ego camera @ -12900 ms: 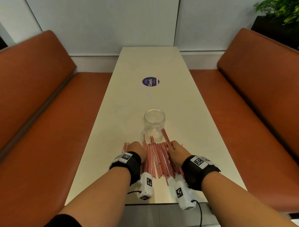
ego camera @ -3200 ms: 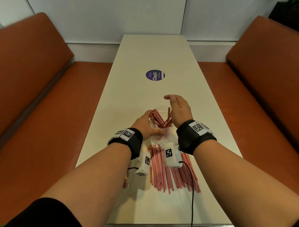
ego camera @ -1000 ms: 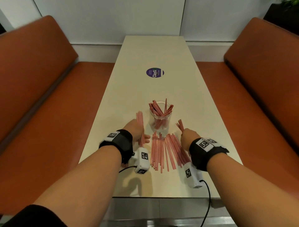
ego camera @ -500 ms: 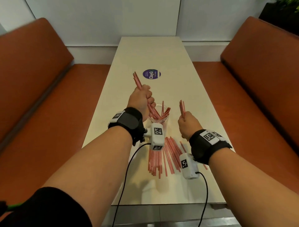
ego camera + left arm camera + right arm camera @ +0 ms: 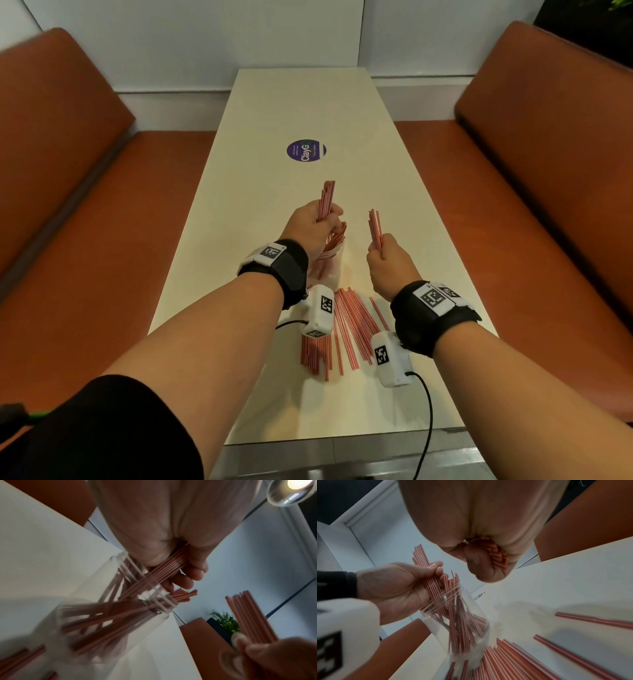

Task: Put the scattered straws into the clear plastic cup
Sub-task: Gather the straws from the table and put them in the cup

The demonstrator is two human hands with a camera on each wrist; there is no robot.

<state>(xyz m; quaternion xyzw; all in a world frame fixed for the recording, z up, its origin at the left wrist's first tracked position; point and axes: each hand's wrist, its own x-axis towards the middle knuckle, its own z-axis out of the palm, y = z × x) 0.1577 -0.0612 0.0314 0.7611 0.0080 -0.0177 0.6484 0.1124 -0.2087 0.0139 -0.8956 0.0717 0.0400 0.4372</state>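
The clear plastic cup [image 5: 331, 262] stands upright on the cream table [image 5: 404, 212] with several red-and-white straws in it, partly hidden by my left wrist. My left hand [image 5: 313, 228] grips a straw bundle [image 5: 326, 200] right above the cup. In the left wrist view the bundle's lower ends [image 5: 150, 580] reach into the cup's mouth [image 5: 154, 601]. My right hand [image 5: 388, 258] grips a second straw bundle [image 5: 375, 228] upright, to the right of the cup and clear of it. Several loose straws [image 5: 346, 329] lie fanned on the table in front of the cup.
A round purple sticker [image 5: 306, 150] lies farther along the table. Orange padded benches [image 5: 68, 192] [image 5: 548, 178] run along both sides. The table's near edge [image 5: 342, 440] is below my forearms. A camera cable [image 5: 426, 421] hangs from my right wrist.
Both hands lifted straw bundles off the table. Since half a second ago the left bundle has swung from leaning left to steeper over the cup, its lower ends entering. The right hand stays beside the cup.
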